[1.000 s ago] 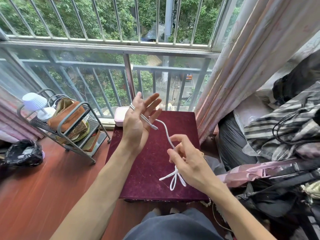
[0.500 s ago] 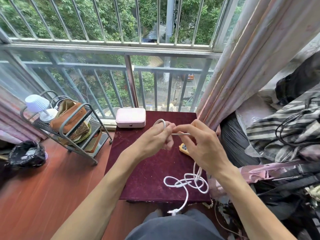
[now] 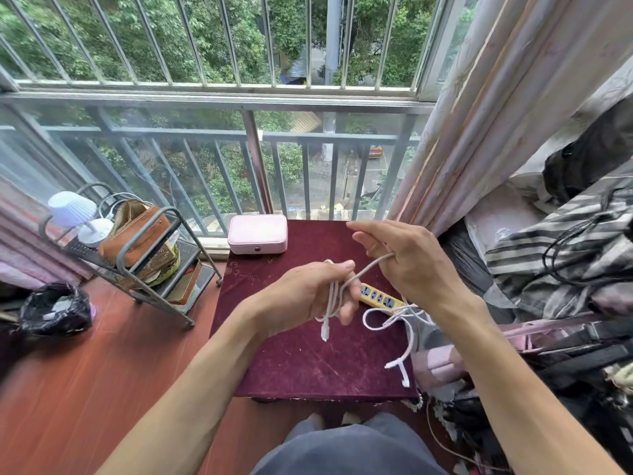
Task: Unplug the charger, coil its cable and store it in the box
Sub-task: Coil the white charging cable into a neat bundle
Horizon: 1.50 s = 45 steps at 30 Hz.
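My left hand [image 3: 308,296] is closed around a few loops of the white charger cable [image 3: 406,325], with one connector end dangling below the fist. A taut stretch of cable runs up from it to my right hand [image 3: 407,262], which pinches it between the fingers. The slack hangs in loose loops below my right wrist and ends in a plug near the table's front right corner. The pink box [image 3: 257,233] stands shut at the back of the dark red table [image 3: 294,365]. A yellow power strip [image 3: 378,298] lies under my hands.
A metal rack [image 3: 147,269] with a brown bag and a small white lamp stands to the left. A black bag [image 3: 54,308] lies on the wooden floor. Curtain, clothes and bags crowd the right side. Window railing runs behind the table.
My hands have drawn apart, the right one lifting back and right with the cable. More loops sit around my left hand, and the slack pile has shifted right.
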{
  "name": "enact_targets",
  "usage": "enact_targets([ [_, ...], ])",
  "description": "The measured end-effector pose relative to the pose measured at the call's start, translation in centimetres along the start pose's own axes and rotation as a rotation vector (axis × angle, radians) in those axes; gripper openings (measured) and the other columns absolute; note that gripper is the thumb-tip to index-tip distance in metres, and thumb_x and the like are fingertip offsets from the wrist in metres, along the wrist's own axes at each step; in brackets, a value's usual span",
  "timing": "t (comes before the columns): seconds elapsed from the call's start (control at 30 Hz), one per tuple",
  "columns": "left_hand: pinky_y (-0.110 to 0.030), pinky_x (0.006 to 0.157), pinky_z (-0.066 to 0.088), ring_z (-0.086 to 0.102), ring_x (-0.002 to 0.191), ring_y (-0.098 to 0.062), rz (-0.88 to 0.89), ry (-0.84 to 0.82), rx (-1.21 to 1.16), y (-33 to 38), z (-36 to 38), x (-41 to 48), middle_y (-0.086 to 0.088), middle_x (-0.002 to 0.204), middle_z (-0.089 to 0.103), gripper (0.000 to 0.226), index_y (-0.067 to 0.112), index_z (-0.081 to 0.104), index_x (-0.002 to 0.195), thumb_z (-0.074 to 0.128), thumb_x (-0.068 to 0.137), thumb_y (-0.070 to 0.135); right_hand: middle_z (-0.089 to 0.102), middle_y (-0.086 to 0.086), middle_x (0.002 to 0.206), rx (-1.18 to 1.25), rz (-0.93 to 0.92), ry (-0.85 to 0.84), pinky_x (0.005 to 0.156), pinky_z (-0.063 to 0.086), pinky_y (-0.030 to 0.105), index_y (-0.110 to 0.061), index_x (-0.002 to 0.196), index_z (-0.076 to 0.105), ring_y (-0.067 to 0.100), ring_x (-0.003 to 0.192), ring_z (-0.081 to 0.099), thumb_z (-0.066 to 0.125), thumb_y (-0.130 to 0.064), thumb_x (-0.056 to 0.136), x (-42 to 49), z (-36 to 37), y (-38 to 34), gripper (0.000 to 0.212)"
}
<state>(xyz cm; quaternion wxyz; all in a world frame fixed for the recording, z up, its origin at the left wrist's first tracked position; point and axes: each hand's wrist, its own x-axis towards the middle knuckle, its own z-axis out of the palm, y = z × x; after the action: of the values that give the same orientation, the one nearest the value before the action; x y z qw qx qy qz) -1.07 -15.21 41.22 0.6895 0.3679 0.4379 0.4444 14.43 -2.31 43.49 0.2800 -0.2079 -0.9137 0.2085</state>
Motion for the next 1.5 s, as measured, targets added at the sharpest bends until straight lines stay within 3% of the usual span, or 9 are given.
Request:
enact_targets([
  [0.2, -0.033, 0.052, 0.013, 0.014, 0.046, -0.015, -0.015, -0.11, -0.154, -0.5, 3.1, 0.5, -0.001, 0.049, 0.017, 0.058, 0.011, 0.048, 0.072, 0.028, 0.105, 0.055, 0.045, -0.037, 0.066, 0.044, 0.087, 0.082, 0.061, 0.035, 0.005, -0.021, 0.111, 0.078, -0.017, 0.061, 0.053, 0.066, -0.035, 0.102, 0.6, 1.0, -0.7, 0.021],
  [0.43, -0.026, 0.047, 0.023, 0.021, 0.04, -0.012, 0.043, -0.264, -0.309, 0.1, 5.0, 0.2, 0.004, 0.042, 0.027, 0.045, 0.008, 0.056, 0.079, 0.033, 0.112, 0.028, 0.066, 0.016, 0.063, 0.236, 0.28, -0.048, 0.07, 0.053, 0.05, -0.002, 0.114, 0.078, 0.04, 0.066, 0.065, 0.059, -0.028, 0.107, 1.3, 1.4, -3.2, 0.033],
  [0.57, -0.021, 0.039, 0.022, 0.026, 0.035, -0.005, 0.119, -0.202, -0.43, 0.7, 5.5, 0.1, 0.006, 0.045, 0.046, 0.035, 0.004, 0.062, 0.099, 0.033, 0.111, 0.02, 0.039, -0.009, 0.021, 0.451, 0.712, -0.163, 0.048, 0.043, 0.002, 0.018, 0.135, 0.051, 0.003, 0.044, 0.059, 0.045, 0.003, 0.107, -0.3, 0.7, -5.9, 0.033],
  [0.67, -0.015, 0.034, 0.03, 0.041, 0.032, 0.0, 0.199, -0.105, -0.467, 1.0, 5.3, -0.2, 0.004, 0.048, 0.052, 0.038, -0.003, 0.062, 0.118, 0.031, 0.112, 0.02, 0.064, -0.012, 0.063, 0.433, 0.703, -0.29, 0.054, 0.049, 0.003, 0.008, 0.129, 0.061, -0.011, 0.048, 0.063, 0.039, 0.014, 0.106, -1.4, 2.6, -4.0, 0.032],
  [0.77, -0.011, 0.03, 0.031, 0.048, 0.03, 0.001, 0.241, -0.017, -0.486, 1.4, 5.0, -0.5, 0.001, 0.055, 0.061, 0.047, -0.007, 0.055, 0.135, 0.035, 0.11, 0.027, 0.06, -0.004, 0.077, 0.255, 0.576, -0.315, 0.09, 0.059, 0.044, -0.002, 0.103, 0.073, 0.016, 0.084, 0.068, 0.052, 0.004, 0.103, -1.4, 4.3, -2.8, 0.021],
  [0.83, -0.01, 0.03, 0.033, 0.048, 0.028, 0.001, 0.258, 0.017, -0.504, 1.6, 4.7, -0.8, 0.002, 0.055, 0.063, 0.056, -0.007, 0.05, 0.142, 0.037, 0.108, 0.035, 0.063, 0.003, 0.073, 0.056, 0.448, -0.344, 0.081, 0.057, 0.054, -0.017, 0.078, 0.064, 0.031, 0.08, 0.069, 0.054, -0.013, 0.1, -1.5, 5.4, -2.4, 0.024],
  [0.97, -0.013, 0.028, 0.022, 0.044, 0.025, 0.001, 0.266, 0.026, -0.579, 2.1, 4.2, -1.4, 0.004, 0.048, 0.058, 0.063, -0.008, 0.044, 0.147, 0.031, 0.109, 0.04, 0.076, 0.001, 0.092, -0.122, 0.273, -0.253, 0.07, 0.058, 0.048, -0.02, 0.123, 0.066, 0.032, 0.082, 0.074, 0.034, -0.047, 0.097, -2.6, 6.9, -1.5, 0.048],
  [1.2, -0.017, 0.03, 0.02, 0.027, 0.027, -0.005, 0.361, -0.119, -0.592, 5.1, 4.4, -2.8, 0.004, 0.044, 0.056, 0.057, -0.008, 0.05, 0.142, 0.035, 0.107, 0.035, 0.059, 0.0, 0.101, -0.223, 0.244, -0.297, 0.075, 0.045, 0.04, -0.023, 0.121, 0.056, 0.024, 0.088, 0.057, 0.023, -0.041, 0.104, -5.8, 11.6, 1.7, 0.041],
  [1.5, -0.015, 0.03, 0.029, 0.038, 0.028, -0.001, 0.332, 0.063, -0.339, 6.0, 3.7, -3.0, 0.006, 0.044, 0.047, 0.053, -0.004, 0.056, 0.139, 0.032, 0.111, 0.035, 0.075, -0.001, 0.115, 0.12, 0.444, -0.314, 0.101, 0.051, 0.048, -0.024, 0.136, 0.063, 0.022, 0.107, 0.071, 0.065, -0.035, 0.101, -6.9, 11.8, 1.6, 0.036],
])
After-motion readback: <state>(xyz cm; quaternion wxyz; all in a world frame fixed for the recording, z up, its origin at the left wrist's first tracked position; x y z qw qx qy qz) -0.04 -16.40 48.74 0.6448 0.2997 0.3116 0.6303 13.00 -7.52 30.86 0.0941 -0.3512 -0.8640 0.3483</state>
